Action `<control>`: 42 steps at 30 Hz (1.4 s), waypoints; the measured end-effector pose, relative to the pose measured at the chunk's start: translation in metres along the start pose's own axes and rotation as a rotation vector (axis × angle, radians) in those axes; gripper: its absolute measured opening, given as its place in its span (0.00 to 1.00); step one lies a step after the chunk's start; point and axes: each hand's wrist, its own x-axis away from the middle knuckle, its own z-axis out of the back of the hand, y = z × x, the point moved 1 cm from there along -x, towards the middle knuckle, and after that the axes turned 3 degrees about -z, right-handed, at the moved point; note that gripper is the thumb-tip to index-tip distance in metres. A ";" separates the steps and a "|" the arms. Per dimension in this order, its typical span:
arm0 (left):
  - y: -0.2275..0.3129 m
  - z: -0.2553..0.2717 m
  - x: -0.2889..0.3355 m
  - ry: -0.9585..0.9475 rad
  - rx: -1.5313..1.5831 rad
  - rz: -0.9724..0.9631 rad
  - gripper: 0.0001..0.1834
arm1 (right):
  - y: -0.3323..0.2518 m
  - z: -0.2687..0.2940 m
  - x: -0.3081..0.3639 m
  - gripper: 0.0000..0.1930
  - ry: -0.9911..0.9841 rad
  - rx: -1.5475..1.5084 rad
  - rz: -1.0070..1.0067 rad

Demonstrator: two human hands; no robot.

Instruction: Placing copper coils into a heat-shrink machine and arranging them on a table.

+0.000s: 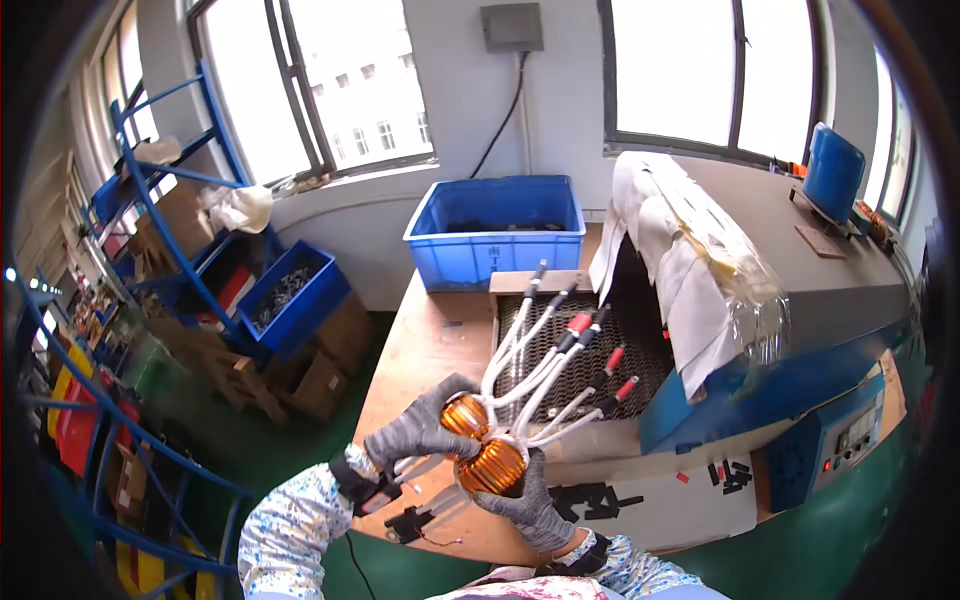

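Observation:
Two ring-shaped coils wound with copper wire are in my gloved hands above the near part of the table. My left hand (pixel 418 425) is closed around the upper coil (pixel 464 415). My right hand (pixel 530 508) grips the lower coil (pixel 492 467) from its right and underneath. Several white-sleeved leads (pixel 540 378) fan out from the coils, away from me. Their ends carry black and red sleeves (pixel 578 325). These ends lie over a metal mesh conveyor belt (pixel 625 350); whether they touch it I cannot tell.
White cloth (pixel 665 250) and clear film drape the grey-and-blue machine (pixel 800 285) at right. A blue bin (pixel 495 262) stands behind the belt. Black sleeve pieces (pixel 600 500) lie on a white sheet (pixel 690 520), beside a blue control box (pixel 825 455). Blue shelving (pixel 165 220) is at left.

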 end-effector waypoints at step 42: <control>0.005 -0.041 -0.104 -0.417 -0.113 -0.572 0.28 | 0.009 0.179 -0.065 0.41 0.620 -0.196 0.113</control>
